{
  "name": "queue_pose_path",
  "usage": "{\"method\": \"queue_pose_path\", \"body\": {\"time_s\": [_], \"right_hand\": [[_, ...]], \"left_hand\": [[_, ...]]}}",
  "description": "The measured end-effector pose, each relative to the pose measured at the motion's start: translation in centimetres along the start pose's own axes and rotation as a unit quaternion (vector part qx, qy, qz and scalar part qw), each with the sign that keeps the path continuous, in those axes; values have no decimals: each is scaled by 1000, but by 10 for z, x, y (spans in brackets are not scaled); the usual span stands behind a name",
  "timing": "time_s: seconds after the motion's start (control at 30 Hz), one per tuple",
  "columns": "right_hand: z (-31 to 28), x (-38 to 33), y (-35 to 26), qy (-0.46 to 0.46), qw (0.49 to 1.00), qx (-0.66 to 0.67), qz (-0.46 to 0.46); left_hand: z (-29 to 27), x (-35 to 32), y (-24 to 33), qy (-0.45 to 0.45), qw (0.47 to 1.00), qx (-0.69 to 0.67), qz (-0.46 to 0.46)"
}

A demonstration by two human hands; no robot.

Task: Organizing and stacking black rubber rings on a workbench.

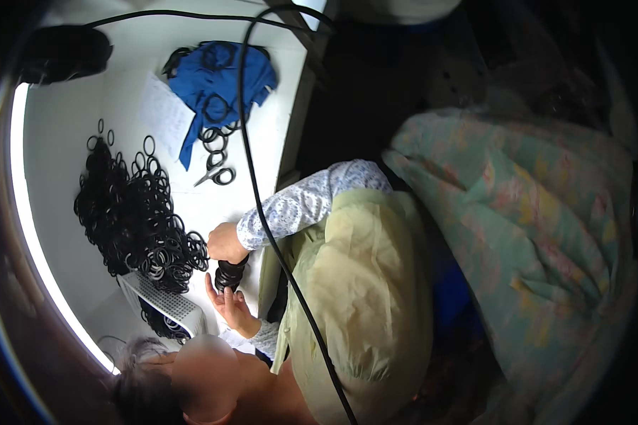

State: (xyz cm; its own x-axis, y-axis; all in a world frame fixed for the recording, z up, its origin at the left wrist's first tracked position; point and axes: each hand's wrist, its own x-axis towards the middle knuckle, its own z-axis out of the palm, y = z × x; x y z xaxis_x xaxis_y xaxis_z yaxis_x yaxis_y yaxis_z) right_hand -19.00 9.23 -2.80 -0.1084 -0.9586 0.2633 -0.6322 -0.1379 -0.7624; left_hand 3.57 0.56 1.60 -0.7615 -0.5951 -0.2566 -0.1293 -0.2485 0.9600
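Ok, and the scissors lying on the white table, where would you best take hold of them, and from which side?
Probably by the black loop handles of the scissors, coming down from above. They lie flat on the white table with the blades pointing picture-left. The black cable runs close beside the handles, so a sideways approach looks cramped.

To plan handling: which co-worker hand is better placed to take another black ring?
Probably their right hand: it lies beside the ring pile, while their left hand cups the dark stack.
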Motion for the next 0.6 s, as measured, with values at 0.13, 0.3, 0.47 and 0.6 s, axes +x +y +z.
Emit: {"method": "queue_pose_path", "body": {"time_s": [0.13,0.3,0.47,0.6], "right_hand": [[-8,-3,-12,4,1000,-5,19],[-29,-13,-18,-42,997,-65,0],[-22,-15,0,-2,999,-49,13],[-16,-22,-5,-10,1000,-18,15]], "left_hand": [[-2,0,-2,-12,999,-29,-11],[-7,-6,4,15,997,-46,-53],[-49,0,-16,16,990,-116,-79],[-44,6,-21,12,983,-139,-120]]}}
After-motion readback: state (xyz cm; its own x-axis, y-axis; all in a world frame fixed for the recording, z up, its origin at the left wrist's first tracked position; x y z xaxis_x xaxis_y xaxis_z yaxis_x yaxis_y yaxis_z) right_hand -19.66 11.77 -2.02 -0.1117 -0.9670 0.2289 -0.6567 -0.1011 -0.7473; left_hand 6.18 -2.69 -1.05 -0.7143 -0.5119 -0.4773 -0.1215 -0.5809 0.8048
